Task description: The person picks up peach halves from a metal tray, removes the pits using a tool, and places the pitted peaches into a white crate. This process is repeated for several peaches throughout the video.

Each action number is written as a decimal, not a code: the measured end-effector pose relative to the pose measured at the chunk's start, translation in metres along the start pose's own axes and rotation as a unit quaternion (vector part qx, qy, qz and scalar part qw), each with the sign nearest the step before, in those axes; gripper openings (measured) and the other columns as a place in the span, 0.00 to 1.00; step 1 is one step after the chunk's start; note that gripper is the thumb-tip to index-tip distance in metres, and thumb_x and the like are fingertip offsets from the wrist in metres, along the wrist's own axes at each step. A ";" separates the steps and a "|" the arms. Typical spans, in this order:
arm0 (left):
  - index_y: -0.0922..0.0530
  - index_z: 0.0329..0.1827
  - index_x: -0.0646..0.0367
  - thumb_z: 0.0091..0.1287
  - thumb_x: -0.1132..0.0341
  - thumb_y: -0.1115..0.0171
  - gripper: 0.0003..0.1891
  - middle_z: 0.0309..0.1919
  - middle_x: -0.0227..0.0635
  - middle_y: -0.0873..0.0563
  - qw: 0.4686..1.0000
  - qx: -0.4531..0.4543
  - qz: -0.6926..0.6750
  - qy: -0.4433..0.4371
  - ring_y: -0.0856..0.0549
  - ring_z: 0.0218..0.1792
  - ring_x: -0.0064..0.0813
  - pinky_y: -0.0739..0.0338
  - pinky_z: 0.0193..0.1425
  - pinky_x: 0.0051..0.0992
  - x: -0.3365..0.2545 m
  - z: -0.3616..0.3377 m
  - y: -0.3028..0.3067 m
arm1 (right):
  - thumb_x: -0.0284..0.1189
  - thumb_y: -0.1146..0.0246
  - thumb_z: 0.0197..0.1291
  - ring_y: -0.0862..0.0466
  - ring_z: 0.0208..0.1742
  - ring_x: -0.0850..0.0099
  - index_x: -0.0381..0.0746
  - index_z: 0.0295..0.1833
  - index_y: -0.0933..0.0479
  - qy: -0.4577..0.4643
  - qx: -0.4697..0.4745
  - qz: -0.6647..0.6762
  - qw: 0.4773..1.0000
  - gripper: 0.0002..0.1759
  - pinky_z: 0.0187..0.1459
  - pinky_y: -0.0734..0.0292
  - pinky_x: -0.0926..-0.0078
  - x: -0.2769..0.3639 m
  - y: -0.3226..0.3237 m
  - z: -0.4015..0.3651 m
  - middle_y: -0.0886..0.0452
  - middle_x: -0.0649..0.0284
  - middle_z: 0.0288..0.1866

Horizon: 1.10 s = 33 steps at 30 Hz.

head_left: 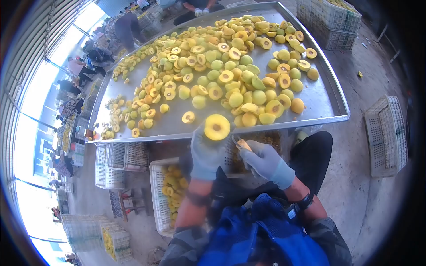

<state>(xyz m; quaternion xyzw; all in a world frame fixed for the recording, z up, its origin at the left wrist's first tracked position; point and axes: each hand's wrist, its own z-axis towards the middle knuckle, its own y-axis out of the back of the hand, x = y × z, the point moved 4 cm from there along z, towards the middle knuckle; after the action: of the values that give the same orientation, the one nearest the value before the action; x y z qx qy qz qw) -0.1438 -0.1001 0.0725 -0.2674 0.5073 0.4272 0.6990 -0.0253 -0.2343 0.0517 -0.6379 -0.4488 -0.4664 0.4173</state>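
My left hand (207,153), in a pale grey glove, holds up a yellow peach half (217,127), its cut face with the brown stone area turned toward me. Close by on the right, my right hand (266,162), gloved too, is closed around the wooden handle of a pitting knife (243,144). The tool's curved metal end points toward the peach half but sits apart from it. Just beyond both hands, a heap of whole-looking and halved peaches (213,66) lies on a metal-topped table (319,99).
Below the table edge stands a white crate (156,190) of yellow pieces; another container sits between my knees. Stacked crates (111,164) are at the left, more crates (330,22) at the back right, and one crate (386,135) on the right floor. Other people work beyond the table.
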 end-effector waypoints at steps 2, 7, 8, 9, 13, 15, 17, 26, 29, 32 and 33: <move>0.19 0.56 0.68 0.63 0.78 0.26 0.19 0.49 0.39 0.10 0.999 -0.034 0.037 -0.005 0.11 0.50 0.27 0.16 0.58 0.28 -0.001 -0.007 -0.004 | 0.40 0.39 0.77 0.22 0.31 0.81 0.35 0.53 0.17 0.003 -0.012 -0.003 1.000 0.17 0.34 0.24 0.76 0.004 -0.005 0.002 0.18 0.68 0.29; 0.19 0.60 0.68 0.64 0.75 0.26 0.21 0.51 0.40 0.10 0.999 -0.004 -0.004 0.036 0.12 0.51 0.28 0.16 0.58 0.28 0.013 -0.018 -0.005 | 0.41 0.39 0.77 0.20 0.32 0.79 0.34 0.51 0.18 0.033 -0.025 0.014 0.999 0.19 0.37 0.23 0.73 -0.003 -0.015 0.005 0.17 0.66 0.30; 0.21 0.62 0.67 0.66 0.76 0.29 0.21 0.54 0.44 0.12 0.999 -0.014 -0.040 0.018 0.11 0.52 0.32 0.16 0.58 0.31 0.021 -0.019 -0.007 | 0.41 0.39 0.77 0.19 0.32 0.77 0.34 0.50 0.18 0.041 -0.028 -0.005 0.999 0.19 0.37 0.22 0.72 -0.004 -0.014 0.005 0.16 0.64 0.30; 0.24 0.65 0.68 0.71 0.73 0.35 0.21 0.58 0.45 0.14 1.000 0.015 0.022 -0.012 0.13 0.56 0.32 0.18 0.62 0.32 0.021 -0.017 -0.006 | 0.42 0.39 0.77 0.18 0.32 0.76 0.34 0.49 0.18 0.049 -0.031 -0.024 0.998 0.19 0.37 0.22 0.71 -0.005 -0.013 0.004 0.16 0.63 0.30; 0.31 0.72 0.70 0.84 0.57 0.52 0.25 0.63 0.46 0.18 0.997 0.069 0.027 -0.006 0.17 0.64 0.34 0.21 0.69 0.33 0.017 -0.019 -0.005 | 0.43 0.38 0.74 0.14 0.33 0.56 0.35 0.43 0.21 0.096 -0.075 -0.154 0.980 0.19 0.37 0.21 0.59 0.003 -0.008 -0.001 0.15 0.50 0.32; 0.32 0.73 0.69 0.86 0.48 0.60 0.30 0.63 0.47 0.18 0.997 0.056 -0.040 0.039 0.18 0.64 0.35 0.21 0.69 0.34 0.020 -0.022 -0.007 | 0.43 0.37 0.73 0.14 0.35 0.46 0.35 0.42 0.22 0.139 -0.100 -0.222 0.960 0.19 0.38 0.22 0.53 0.009 -0.006 -0.002 0.16 0.44 0.33; 0.32 0.72 0.68 0.84 0.46 0.61 0.31 0.60 0.47 0.17 0.994 0.030 -0.079 0.075 0.17 0.61 0.35 0.20 0.67 0.34 0.025 -0.024 -0.013 | 0.42 0.37 0.72 0.16 0.36 0.43 0.36 0.42 0.23 0.164 -0.107 -0.246 0.949 0.18 0.37 0.23 0.49 0.005 -0.006 0.000 0.17 0.44 0.32; 0.24 0.63 0.66 0.82 0.59 0.47 0.19 0.50 0.42 0.15 0.968 -0.084 -0.188 0.141 0.16 0.49 0.31 0.17 0.55 0.32 0.024 -0.034 -0.032 | 0.43 0.40 0.74 0.16 0.36 0.41 0.36 0.50 0.23 0.268 -0.109 -0.387 0.876 0.18 0.38 0.23 0.45 -0.003 -0.013 -0.003 0.17 0.43 0.32; 0.22 0.59 0.66 0.83 0.57 0.53 0.20 0.47 0.42 0.15 0.987 -0.096 -0.090 0.096 0.15 0.46 0.30 0.16 0.52 0.30 0.020 -0.032 -0.034 | 0.45 0.43 0.76 0.15 0.38 0.39 0.36 0.53 0.23 0.215 -0.115 -0.355 0.902 0.21 0.40 0.22 0.43 -0.008 -0.016 -0.002 0.15 0.41 0.33; 0.21 0.56 0.66 0.87 0.47 0.66 0.31 0.46 0.42 0.13 0.984 -0.112 -0.059 0.124 0.14 0.47 0.30 0.18 0.57 0.28 0.002 -0.032 -0.040 | 0.47 0.45 0.77 0.14 0.40 0.38 0.37 0.55 0.24 0.136 -0.123 -0.286 0.941 0.22 0.43 0.22 0.42 -0.001 -0.017 -0.004 0.14 0.40 0.36; 0.21 0.56 0.66 0.87 0.47 0.65 0.31 0.47 0.42 0.13 0.980 -0.123 -0.080 0.132 0.14 0.47 0.30 0.18 0.57 0.28 0.004 -0.033 -0.040 | 0.47 0.46 0.78 0.14 0.41 0.38 0.37 0.55 0.24 0.116 -0.125 -0.269 0.948 0.22 0.44 0.21 0.42 0.002 -0.017 -0.006 0.14 0.39 0.36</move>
<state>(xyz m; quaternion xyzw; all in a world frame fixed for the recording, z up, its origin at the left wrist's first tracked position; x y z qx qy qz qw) -0.1244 -0.1449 0.0546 -0.4452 0.5155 0.3904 0.6194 -0.0423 -0.2358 0.0569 -0.4816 -0.4904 -0.6846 0.2427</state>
